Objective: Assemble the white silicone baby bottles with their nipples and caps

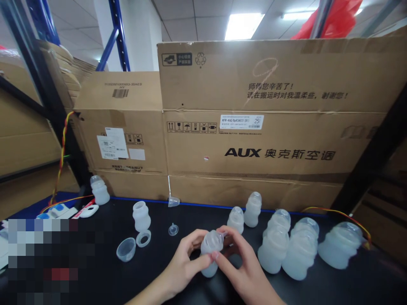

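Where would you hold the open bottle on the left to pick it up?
I'd grip the open bottle around its narrow waist, coming from its right. It stands upright and pinches in at mid-height, so thumb and fingers should seat there well. The ring and cap lie close in front, while the small clear piece on the right is farther off, leaving room.

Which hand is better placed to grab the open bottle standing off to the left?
Probably the left hand: it's nearer the open bottle; the right hand is farther. Both currently hold another bottle.
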A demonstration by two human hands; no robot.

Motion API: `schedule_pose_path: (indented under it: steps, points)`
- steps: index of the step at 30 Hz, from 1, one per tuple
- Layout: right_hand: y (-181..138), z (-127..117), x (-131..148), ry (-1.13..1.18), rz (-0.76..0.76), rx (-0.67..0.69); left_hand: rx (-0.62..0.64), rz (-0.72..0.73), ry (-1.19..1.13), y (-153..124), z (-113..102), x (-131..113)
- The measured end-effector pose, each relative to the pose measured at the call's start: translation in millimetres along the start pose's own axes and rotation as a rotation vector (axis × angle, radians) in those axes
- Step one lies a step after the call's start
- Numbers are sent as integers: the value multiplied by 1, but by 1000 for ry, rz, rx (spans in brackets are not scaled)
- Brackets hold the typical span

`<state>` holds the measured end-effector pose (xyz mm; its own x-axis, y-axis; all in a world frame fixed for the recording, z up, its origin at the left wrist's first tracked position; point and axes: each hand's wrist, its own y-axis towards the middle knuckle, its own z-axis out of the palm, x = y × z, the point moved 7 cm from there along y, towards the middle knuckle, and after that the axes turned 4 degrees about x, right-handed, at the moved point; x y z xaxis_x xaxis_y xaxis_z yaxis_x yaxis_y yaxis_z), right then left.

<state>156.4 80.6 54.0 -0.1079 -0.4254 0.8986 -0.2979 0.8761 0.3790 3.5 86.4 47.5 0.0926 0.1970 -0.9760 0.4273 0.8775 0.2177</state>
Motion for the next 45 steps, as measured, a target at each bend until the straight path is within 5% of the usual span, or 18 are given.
schedule_pose_path:
  steps: [8, 14, 26, 32, 40, 45]
  points:
    - [0, -10, 27, -182, -70, 127, 60, 3, 221, -1, 1, -18]
    - [-1, -11, 21, -218, -79, 180, 76, 90, 404, -3, 2, -23]
    - [-2, -1, 31, -224, -168, 315, 308, -101, 408, -5, 4, -12]
    - [-1, -8, 26, -408, -53, 261, 279, -98, 530, -5, 7, -13]
    - [-4, -7, 51, -366, -138, 320, 270, -73, 770, -1, 8, -26]
    - [-4, 0, 32, -505, -22, 270, 247, -59, 906, -3, 6, -19]
